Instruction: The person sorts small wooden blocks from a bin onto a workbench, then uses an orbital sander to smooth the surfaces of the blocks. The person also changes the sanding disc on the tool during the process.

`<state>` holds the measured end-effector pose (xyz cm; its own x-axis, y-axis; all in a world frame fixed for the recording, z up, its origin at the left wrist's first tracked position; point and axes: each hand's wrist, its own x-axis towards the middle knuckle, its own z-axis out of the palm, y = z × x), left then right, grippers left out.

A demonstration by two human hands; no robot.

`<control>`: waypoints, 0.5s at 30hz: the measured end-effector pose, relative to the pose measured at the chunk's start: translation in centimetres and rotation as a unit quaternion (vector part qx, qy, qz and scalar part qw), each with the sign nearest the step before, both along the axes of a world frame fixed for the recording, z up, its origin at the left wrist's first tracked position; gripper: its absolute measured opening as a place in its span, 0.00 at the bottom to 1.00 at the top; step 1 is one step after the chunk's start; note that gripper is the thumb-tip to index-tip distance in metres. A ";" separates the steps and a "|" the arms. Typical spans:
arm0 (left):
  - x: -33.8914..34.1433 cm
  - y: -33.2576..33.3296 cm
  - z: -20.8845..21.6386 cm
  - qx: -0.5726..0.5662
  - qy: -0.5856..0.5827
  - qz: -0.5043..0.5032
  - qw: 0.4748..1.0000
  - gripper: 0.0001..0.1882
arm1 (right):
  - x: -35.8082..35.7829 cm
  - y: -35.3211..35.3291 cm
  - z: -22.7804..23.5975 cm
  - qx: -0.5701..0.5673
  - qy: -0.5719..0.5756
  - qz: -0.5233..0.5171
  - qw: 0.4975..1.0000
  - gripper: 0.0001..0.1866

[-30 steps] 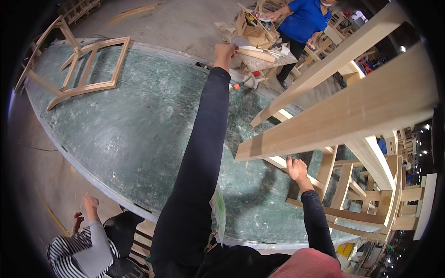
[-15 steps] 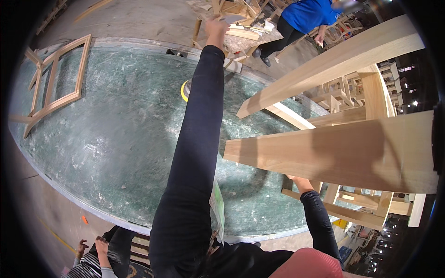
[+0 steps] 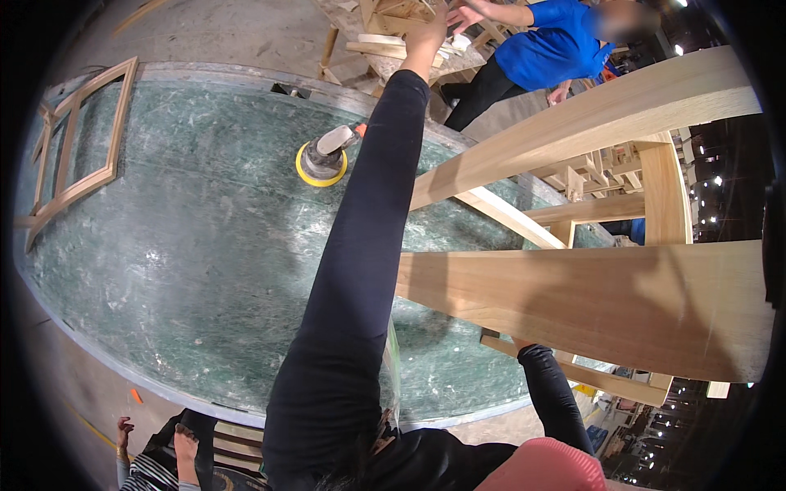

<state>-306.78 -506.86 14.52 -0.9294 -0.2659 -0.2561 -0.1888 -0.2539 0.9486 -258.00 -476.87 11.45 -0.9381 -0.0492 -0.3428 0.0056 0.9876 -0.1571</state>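
Observation:
My left arm stretches far across the green table, and my left hand (image 3: pixel 426 39) is at the top edge of the view. It is beside a co-worker's hand (image 3: pixel 468 15), above a small side table of wood pieces. Its fingertips are too small and overlapped to read. My right hand (image 3: pixel 521 343) is mostly hidden behind the wide tapered leg (image 3: pixel 573 295) of a pale wooden frame; its fingers do not show. A second leg (image 3: pixel 573 123) of that frame slants above. An orbital sander (image 3: pixel 323 160) with a yellow pad rim stands on the table, left of my left forearm.
A wooden frame (image 3: pixel 115 135) rests at the green table's (image 3: pixel 205 270) far left. Beyond the table are a co-worker in a blue shirt (image 3: pixel 544 49) and a side table with wood offcuts (image 3: pixel 385 45). Another seated person's hand (image 3: pixel 187 443) shows at lower left.
My left hand has moved right and slightly farther out, toward the co-worker, who now reaches out a hand. The sander has come out from behind my arm. My view has shifted a little.

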 end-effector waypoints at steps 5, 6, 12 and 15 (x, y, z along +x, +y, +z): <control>-1.0 1.9 1.0 0.009 -0.023 -0.014 1.000 0.39 | -0.3 -0.2 0.0 0.000 -0.003 0.002 1.000 0.23; -1.2 2.1 0.9 -0.008 -0.021 -0.028 0.999 0.36 | -0.3 -0.2 0.0 -0.002 -0.003 0.000 1.000 0.23; -0.4 -1.0 -3.1 0.148 0.032 -0.024 0.988 0.23 | -1.8 -0.8 -0.9 -0.005 0.004 0.030 1.000 0.23; 5.5 0.6 -2.9 0.226 0.022 -0.108 0.968 0.22 | -0.9 -0.7 -2.1 0.001 0.000 0.003 1.000 0.23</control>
